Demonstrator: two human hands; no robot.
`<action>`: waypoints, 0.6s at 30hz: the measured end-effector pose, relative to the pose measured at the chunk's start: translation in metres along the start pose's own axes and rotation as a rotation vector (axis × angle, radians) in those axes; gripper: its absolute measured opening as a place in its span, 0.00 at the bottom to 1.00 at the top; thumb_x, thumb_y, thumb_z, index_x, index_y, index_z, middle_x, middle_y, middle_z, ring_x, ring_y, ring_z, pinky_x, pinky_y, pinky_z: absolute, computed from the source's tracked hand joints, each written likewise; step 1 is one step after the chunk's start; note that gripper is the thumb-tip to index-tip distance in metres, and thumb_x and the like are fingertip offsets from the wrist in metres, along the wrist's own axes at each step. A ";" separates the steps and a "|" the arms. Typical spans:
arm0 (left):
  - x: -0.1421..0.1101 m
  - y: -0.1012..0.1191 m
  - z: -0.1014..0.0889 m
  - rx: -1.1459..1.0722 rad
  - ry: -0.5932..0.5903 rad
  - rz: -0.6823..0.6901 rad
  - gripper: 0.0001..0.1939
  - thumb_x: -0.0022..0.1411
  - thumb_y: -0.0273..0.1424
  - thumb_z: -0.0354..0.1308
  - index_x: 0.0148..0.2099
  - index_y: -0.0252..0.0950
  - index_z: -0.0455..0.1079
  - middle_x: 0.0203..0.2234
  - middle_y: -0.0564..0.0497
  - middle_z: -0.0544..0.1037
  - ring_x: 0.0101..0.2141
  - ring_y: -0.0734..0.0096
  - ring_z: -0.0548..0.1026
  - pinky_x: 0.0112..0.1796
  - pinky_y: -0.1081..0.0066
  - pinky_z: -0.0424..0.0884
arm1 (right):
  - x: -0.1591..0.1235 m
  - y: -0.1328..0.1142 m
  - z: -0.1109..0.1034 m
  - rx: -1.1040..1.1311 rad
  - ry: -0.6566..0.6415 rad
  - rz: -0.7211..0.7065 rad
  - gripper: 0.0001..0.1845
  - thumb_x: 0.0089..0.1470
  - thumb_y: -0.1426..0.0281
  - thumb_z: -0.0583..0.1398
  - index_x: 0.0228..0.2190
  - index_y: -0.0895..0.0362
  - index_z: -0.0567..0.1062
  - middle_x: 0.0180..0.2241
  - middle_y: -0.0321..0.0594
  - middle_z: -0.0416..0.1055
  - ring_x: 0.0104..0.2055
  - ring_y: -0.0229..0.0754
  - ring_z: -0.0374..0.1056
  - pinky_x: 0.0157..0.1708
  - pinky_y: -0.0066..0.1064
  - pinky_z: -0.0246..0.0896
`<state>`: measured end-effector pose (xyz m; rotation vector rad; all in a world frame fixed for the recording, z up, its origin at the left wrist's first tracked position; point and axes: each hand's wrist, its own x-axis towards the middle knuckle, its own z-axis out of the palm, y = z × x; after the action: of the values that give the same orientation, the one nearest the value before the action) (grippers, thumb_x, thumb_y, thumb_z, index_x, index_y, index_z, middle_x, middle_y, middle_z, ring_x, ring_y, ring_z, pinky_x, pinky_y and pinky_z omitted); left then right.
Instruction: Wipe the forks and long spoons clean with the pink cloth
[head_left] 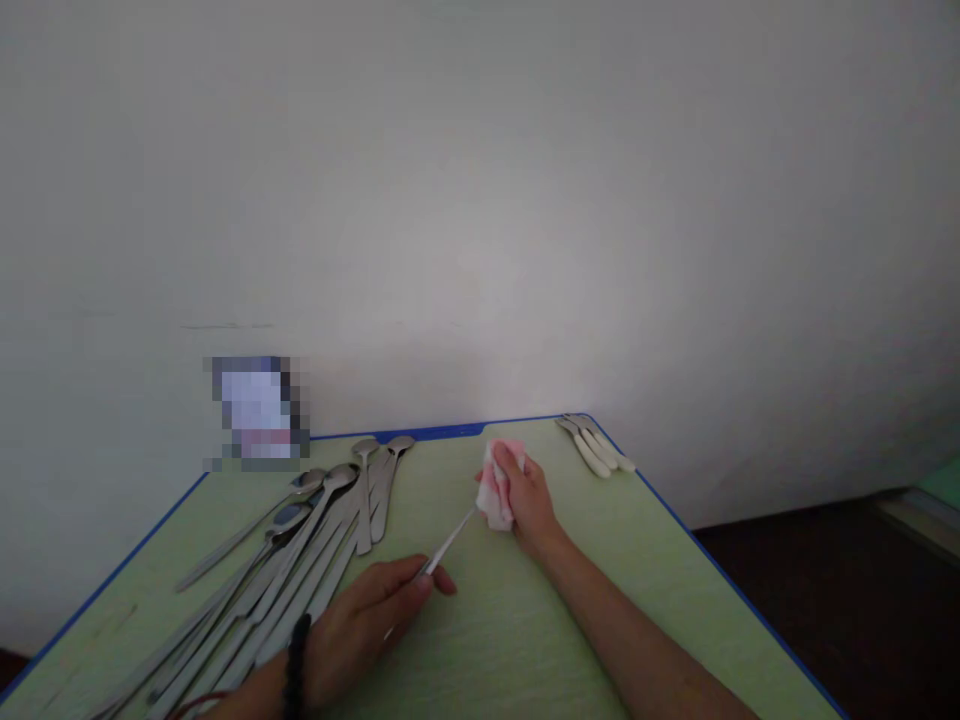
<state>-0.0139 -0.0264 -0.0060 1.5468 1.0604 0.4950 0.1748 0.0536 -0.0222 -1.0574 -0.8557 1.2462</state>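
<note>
My left hand (367,625) pinches the handle end of a long metal spoon (448,545) that runs up and to the right over the green table (675,560). My right hand (525,495) is closed around a white and pink cloth (495,490), and the cloth wraps the spoon's far end. A black band sits on my left wrist. Several long metal spoons (315,540) lie fanned out on the table to the left of my left hand.
A few pieces of cutlery with white handles (596,447) lie at the table's far right corner. A blurred box (256,413) stands at the back left against the white wall. The table has a blue edge; dark floor lies to the right.
</note>
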 end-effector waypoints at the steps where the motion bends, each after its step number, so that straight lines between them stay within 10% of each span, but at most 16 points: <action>1: 0.001 -0.001 0.001 -0.059 0.004 -0.017 0.26 0.59 0.52 0.44 0.41 0.35 0.69 0.14 0.61 0.50 0.17 0.77 0.51 0.18 0.77 0.46 | -0.002 0.000 0.002 0.023 0.015 0.003 0.20 0.40 0.52 0.61 0.22 0.58 0.71 0.16 0.36 0.70 0.14 0.36 0.61 0.15 0.28 0.57; 7: 0.004 -0.007 0.001 -0.103 -0.028 0.017 0.24 0.60 0.51 0.45 0.40 0.35 0.68 0.13 0.63 0.48 0.15 0.79 0.48 0.16 0.78 0.42 | -0.026 -0.002 0.023 0.212 0.134 0.054 0.26 0.41 0.47 0.58 0.23 0.59 0.71 0.18 0.38 0.71 0.17 0.36 0.63 0.16 0.26 0.57; 18: 0.007 -0.011 0.002 0.026 0.024 0.073 0.25 0.61 0.51 0.41 0.37 0.34 0.67 0.13 0.62 0.49 0.16 0.78 0.51 0.17 0.77 0.45 | -0.040 0.000 0.036 0.268 -0.016 0.208 0.25 0.42 0.48 0.59 0.21 0.60 0.71 0.16 0.38 0.70 0.15 0.36 0.63 0.17 0.27 0.56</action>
<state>-0.0125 -0.0218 -0.0186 1.6106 1.0352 0.5523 0.1347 0.0197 -0.0095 -0.9376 -0.5803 1.4994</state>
